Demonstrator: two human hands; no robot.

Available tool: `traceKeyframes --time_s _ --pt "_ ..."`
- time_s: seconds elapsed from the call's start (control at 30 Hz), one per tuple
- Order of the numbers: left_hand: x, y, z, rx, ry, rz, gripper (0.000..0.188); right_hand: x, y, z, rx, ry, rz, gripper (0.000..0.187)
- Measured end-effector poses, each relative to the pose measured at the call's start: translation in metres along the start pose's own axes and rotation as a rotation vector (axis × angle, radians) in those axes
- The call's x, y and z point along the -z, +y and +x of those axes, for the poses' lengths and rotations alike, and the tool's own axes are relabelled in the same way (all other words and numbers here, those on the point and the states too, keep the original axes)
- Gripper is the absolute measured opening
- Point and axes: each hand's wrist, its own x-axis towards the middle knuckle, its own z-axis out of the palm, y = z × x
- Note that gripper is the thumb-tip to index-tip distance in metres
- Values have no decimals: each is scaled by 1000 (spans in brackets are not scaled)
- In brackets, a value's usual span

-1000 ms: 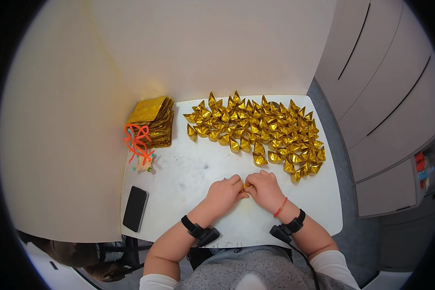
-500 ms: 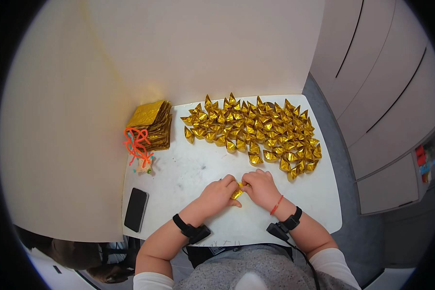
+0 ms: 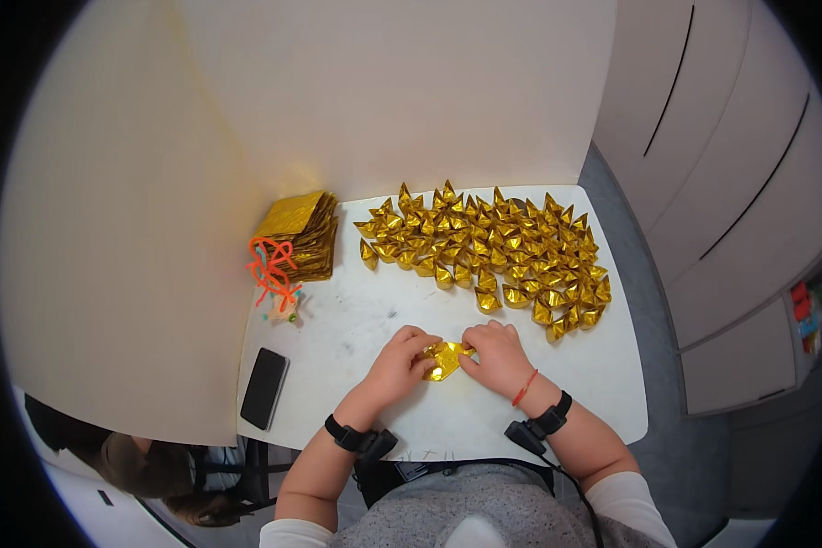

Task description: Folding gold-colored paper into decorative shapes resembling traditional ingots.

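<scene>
Between my hands, just above the near part of the white table, is a partly folded piece of gold foil paper (image 3: 443, 362). Its left end is pinched by my left hand (image 3: 399, 363), fingers and thumb closed on the edge. At the right end, the fingers and thumb of my right hand (image 3: 498, 354) grip the same piece. Beyond my hands stand many folded gold paper ingots (image 3: 484, 242), boat-shaped with pointed ends, crowded together. A thick stack of gold foil sheets (image 3: 294, 224) lies at the far left.
On the left of the white table (image 3: 338, 342), a black phone (image 3: 265, 388) lies near the edge. Orange bent pipe cleaners (image 3: 272, 265) and a small figure-like trinket (image 3: 285, 306) sit by the stack. Pale panels (image 3: 402, 91) border the far and left sides.
My left hand has shifted left and the fingers have moved apart from the right hand's, so more of the gold paper shows between them. The view has shifted slightly.
</scene>
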Motion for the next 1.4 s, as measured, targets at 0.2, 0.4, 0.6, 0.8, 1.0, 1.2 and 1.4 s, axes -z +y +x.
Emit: traceKeyframes --time_s 0.2,0.4,0.6,0.8,1.0,1.2,1.4 --pt "2 -3 -3 52 183 204 37 1 -3 -2 15 -22 -75 24" --pt "3 -1 3 59 109 255 27 1 -4 -4 3 2 -70 32" --pt "-1 8 3 126 131 46 18 -7 4 -2 157 114 77 28" --pt "-6 19 1 -429 314 377 21 -1 -1 0 260 298 57 11" --pt "-21 3 -14 -399 151 393 20 -2 3 -1 336 156 -51 7" --pt "-25 7 -24 -418 146 528 22 16 -5 -7 328 -25 -107 7" --pt "-23 13 -22 -343 137 485 25 9 -2 -8 421 -103 90 18"
